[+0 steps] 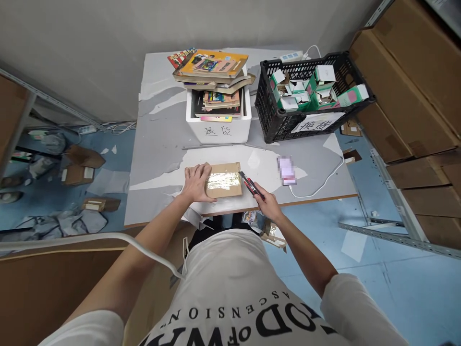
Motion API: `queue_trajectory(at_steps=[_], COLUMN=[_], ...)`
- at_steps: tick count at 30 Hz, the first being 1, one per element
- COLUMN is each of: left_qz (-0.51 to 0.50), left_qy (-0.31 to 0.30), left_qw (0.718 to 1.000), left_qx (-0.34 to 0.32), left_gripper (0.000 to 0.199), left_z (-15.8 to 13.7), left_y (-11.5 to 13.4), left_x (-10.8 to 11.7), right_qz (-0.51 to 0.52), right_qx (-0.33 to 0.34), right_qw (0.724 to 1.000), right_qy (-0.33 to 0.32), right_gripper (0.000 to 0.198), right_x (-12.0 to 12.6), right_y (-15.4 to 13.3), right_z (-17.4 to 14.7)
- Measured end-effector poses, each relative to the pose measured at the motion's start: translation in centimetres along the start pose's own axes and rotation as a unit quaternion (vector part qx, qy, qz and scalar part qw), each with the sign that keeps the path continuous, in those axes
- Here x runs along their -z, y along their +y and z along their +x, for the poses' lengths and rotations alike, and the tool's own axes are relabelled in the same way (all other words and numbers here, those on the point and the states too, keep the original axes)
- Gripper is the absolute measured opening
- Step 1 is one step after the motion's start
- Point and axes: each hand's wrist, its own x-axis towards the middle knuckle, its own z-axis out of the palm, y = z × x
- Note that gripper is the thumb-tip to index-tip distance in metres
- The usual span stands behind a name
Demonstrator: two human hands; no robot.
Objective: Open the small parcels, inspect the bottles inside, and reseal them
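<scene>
A small flat cardboard box [230,192] lies near the table's front edge, with shiny clear tape [224,180] along its middle. My left hand [196,183] grips the box's left end, thumb on the near side and fingers toward the far side. In my right hand [269,205] is a black and red utility knife [254,188], its fingers wrapped round the handle. The knife's tip is at the right end of the box, by the end of the tape. Whether the blade touches the cardboard, I cannot tell.
Behind the box stand a white bin [219,132] piled with books [212,65] and a black crate [268,122] of small green-and-white boxes. A phone [287,169] with a white cable lies to the right. Large cartons [406,72] fill the right side.
</scene>
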Motion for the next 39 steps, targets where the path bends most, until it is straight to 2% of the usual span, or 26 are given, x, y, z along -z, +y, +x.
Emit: queue_trajectory(at_steps=[5, 10, 15, 24, 34, 39], left_qz=[0.004, 0.009, 0.006, -0.009, -0.034, -0.029], left_qy=[-0.004, -0.002, 0.003, 0.001, -0.003, 0.002], left_qw=[1.000, 1.000, 1.000, 1.000, 0.999, 0.999], left_qx=[0.002, 0.002, 0.001, 0.014, 0.020, 0.015], left_gripper=[0.125, 0.126, 0.124, 0.122, 0.121, 0.124], left_z=[0.0, 0.0, -0.1, -0.1, 0.0, 0.1], left_y=[0.4, 0.4, 0.2, 0.2, 0.2, 0.1], left_x=[0.4, 0.5, 0.2, -0.1, -0.1, -0.3], right_qz=[0.005, 0.042, 0.105, 0.161, 0.138, 0.090], right_qx=[-0.008, -0.029, -0.088, -0.100, -0.097, -0.074], right_qw=[1.000, 0.999, 0.990, 0.977, 0.970, 0.970], right_qy=[0.016, 0.005, -0.038, -0.102, -0.174, -0.215], right_gripper=[0.056, 0.058, 0.061, 0.067, 0.065, 0.059], right_x=[-0.3, -0.4, -0.5, 1.2, 3.4, 3.6], right_y=[0.1, 0.4, 0.5, 0.0, 1.2, 1.3], right_z=[-0.3, -0.2, -0.1, 0.3, -0.9, -1.3])
